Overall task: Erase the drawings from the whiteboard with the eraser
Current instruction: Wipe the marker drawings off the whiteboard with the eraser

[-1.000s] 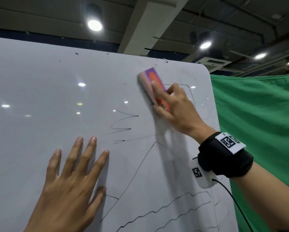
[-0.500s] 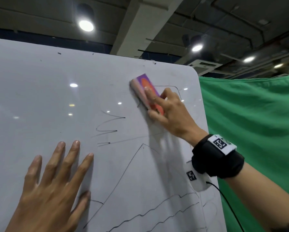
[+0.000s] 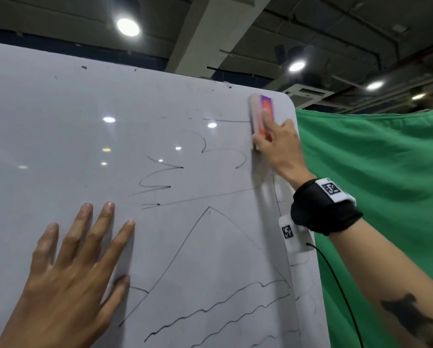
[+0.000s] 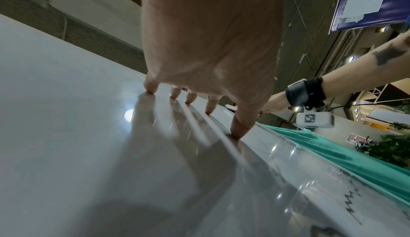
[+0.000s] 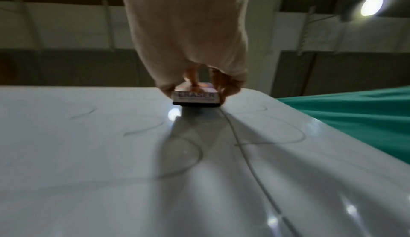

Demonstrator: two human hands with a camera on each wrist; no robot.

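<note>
The whiteboard (image 3: 59,109) fills the head view and carries black marker drawings: a triangle (image 3: 207,209), wavy lines (image 3: 223,302) below it, zigzag scribbles (image 3: 157,177) and curved strokes (image 3: 240,159). My right hand (image 3: 275,144) grips the purple-orange eraser (image 3: 263,111) and presses it flat on the board near the top right corner. In the right wrist view the eraser (image 5: 196,98) shows its label, fingers (image 5: 193,79) on top of it. My left hand (image 3: 69,272) lies flat on the board at lower left, fingers spread; its fingertips (image 4: 237,133) touch the surface.
A green cloth (image 3: 373,184) hangs behind the board's right edge (image 3: 308,222). Ceiling lamps (image 3: 128,26) glare above and reflect on the board. A black cable (image 3: 335,280) runs from the wrist camera (image 3: 295,237) on my right arm.
My right hand has swept the eraser up and to the right, from the board's upper middle to near the top right corner. The left hand stays flat on the board.
</note>
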